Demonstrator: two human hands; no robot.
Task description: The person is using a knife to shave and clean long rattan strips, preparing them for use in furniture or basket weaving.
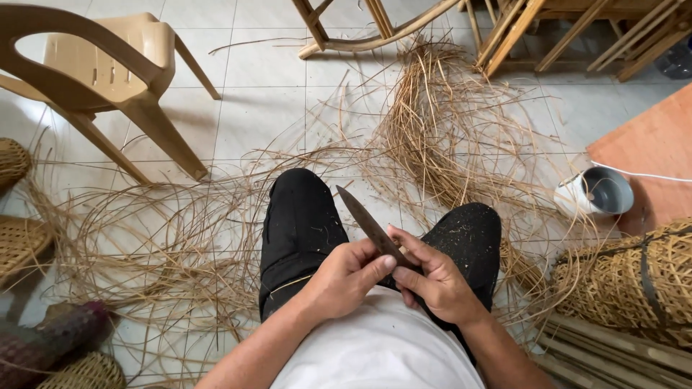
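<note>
I sit with my black-trousered knees over a tiled floor. My right hand (437, 279) grips the handle end of a long dark knife (364, 220), whose blade points up and to the left between my knees. My left hand (347, 277) meets it from the left, thumb pressed against the lower blade; a thin pale strip may be pinched there, but I cannot tell. Both hands touch each other just above my white shirt.
Loose rattan strips (432, 137) lie in tangled heaps across the floor. A tan plastic chair (101, 68) stands far left, wooden frames (504, 36) at the back. A woven basket (634, 281) and a white cup-shaped object (595, 193) sit right; more baskets (18, 241) left.
</note>
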